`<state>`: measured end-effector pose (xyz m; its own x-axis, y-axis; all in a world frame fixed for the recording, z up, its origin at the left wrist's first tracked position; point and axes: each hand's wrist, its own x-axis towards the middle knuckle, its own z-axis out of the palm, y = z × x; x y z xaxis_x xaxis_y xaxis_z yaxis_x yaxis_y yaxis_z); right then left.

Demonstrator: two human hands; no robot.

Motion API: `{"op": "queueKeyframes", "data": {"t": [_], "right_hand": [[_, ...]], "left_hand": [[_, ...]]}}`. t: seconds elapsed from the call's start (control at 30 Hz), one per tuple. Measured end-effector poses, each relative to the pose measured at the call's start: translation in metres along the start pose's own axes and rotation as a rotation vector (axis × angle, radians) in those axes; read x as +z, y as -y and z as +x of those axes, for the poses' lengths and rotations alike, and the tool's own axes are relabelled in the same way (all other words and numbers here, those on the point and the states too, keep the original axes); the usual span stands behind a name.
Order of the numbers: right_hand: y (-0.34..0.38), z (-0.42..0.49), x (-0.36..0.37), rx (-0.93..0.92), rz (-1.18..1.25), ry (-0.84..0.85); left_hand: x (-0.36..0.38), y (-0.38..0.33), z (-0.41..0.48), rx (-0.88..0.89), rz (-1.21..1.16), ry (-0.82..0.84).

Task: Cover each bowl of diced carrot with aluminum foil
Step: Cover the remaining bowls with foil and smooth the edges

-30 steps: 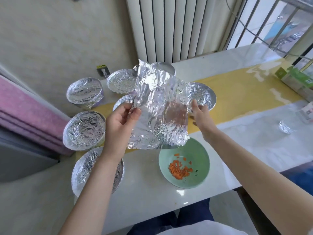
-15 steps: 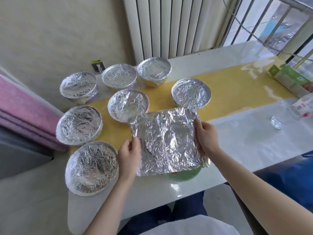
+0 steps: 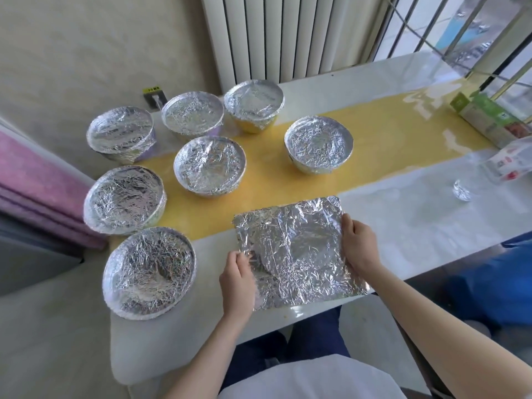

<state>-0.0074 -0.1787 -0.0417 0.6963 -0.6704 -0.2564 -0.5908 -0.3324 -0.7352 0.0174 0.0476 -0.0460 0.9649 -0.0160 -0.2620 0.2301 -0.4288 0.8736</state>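
A person's left hand (image 3: 237,280) is pinching, and the right hand (image 3: 357,246) curling round, opposite edges of a crinkled foil sheet (image 3: 296,251) lying at the table's (image 3: 403,220) near edge over a round bulge, probably the last bowl. Light, limp and tear-prone, it is likely calling for gentle edge grips; seven foil-capped bowls (image 3: 148,272) are sitting nearby, contents hidden.

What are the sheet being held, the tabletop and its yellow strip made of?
Foil sheet: thin aluminum foil, bright metallic, densely creased and holding its wrinkles. Tabletop: white, hard, high gloss with window reflections; stone, glass or laminate, cannot tell. Yellow strip: equally glossy, flush-looking; probably a coloured band in that surface.
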Motion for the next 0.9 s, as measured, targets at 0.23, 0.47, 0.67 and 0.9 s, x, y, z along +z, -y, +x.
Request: {"op": "queueKeyframes", "data": {"t": [0.23,0.47,0.67,0.9], "right_hand": [[-0.005,-0.004,-0.003,-0.032,-0.068,0.003],[-0.007,-0.002,-0.005,-0.094,-0.180,-0.024],[0.001,0.003,-0.007,-0.135,-0.295,-0.034],[0.002,0.006,-0.011,-0.133,-0.366,-0.042]], "left_hand": [[0.004,0.005,0.000,0.022,0.082,-0.021],[0.002,0.002,0.000,0.073,0.150,-0.047],[-0.004,0.004,0.003,0.035,0.144,-0.041],[-0.004,-0.023,-0.002,0.523,0.528,0.001]]}}
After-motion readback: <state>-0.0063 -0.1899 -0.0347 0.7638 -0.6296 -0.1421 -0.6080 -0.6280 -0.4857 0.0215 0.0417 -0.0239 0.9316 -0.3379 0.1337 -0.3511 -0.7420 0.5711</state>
